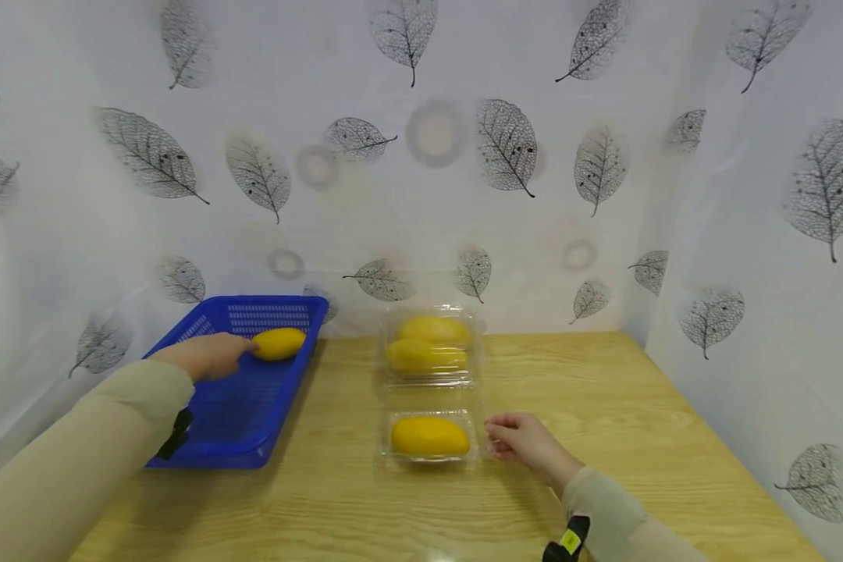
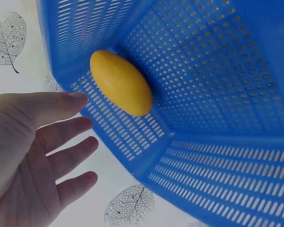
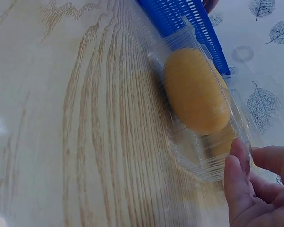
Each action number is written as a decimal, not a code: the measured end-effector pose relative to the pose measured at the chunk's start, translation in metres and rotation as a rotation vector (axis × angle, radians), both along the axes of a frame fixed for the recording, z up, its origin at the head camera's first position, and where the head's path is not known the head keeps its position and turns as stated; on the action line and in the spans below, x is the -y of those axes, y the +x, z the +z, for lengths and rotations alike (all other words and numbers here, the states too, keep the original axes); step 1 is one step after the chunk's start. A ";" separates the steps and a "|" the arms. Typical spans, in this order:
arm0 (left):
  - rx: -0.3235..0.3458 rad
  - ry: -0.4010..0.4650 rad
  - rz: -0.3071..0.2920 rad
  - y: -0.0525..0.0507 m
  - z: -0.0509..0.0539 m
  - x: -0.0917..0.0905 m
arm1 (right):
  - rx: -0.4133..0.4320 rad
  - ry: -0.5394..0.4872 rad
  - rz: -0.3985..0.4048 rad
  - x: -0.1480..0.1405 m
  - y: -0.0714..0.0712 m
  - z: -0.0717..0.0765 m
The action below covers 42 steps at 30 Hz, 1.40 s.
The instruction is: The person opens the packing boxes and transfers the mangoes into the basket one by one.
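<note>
My left hand (image 1: 214,355) reaches over the blue plastic basket (image 1: 253,458), its fingertips close to the left end of a yellow mango (image 1: 279,343). The left wrist view shows the thumb and fingers spread apart, with a small gap to the mango (image 2: 120,82). On the table stands clear plastic packaging (image 1: 432,382). One mango (image 1: 430,436) lies in its near part and two mangoes (image 1: 428,357) in the far part. At the near part's right side, my right hand (image 1: 527,446) pinches the plastic rim between thumb and fingers, beside the mango (image 3: 196,92) seen close up.
The wood-grain table (image 1: 569,375) meets a white, leaf-patterned cloth (image 1: 435,211) at the back and along the right. The basket's slotted walls rise around the left hand. Black straps sit on both wrists.
</note>
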State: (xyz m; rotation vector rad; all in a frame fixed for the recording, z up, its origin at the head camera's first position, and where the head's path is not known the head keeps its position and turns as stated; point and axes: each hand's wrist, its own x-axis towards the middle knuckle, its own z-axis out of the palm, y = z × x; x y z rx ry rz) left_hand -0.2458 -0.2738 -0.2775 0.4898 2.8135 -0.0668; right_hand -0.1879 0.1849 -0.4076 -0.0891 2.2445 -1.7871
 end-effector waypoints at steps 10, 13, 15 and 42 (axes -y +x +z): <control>-0.021 0.001 -0.020 0.016 -0.002 0.007 | 0.010 -0.006 -0.001 -0.001 -0.001 -0.003; -0.025 0.013 -0.023 0.022 -0.004 0.009 | 0.007 -0.007 0.000 -0.001 -0.001 -0.002; -0.019 0.019 -0.022 0.026 -0.007 0.010 | 0.008 -0.004 0.000 -0.001 0.000 -0.002; -0.088 0.024 -0.086 0.067 -0.008 0.008 | 0.019 -0.022 0.025 -0.002 -0.003 -0.001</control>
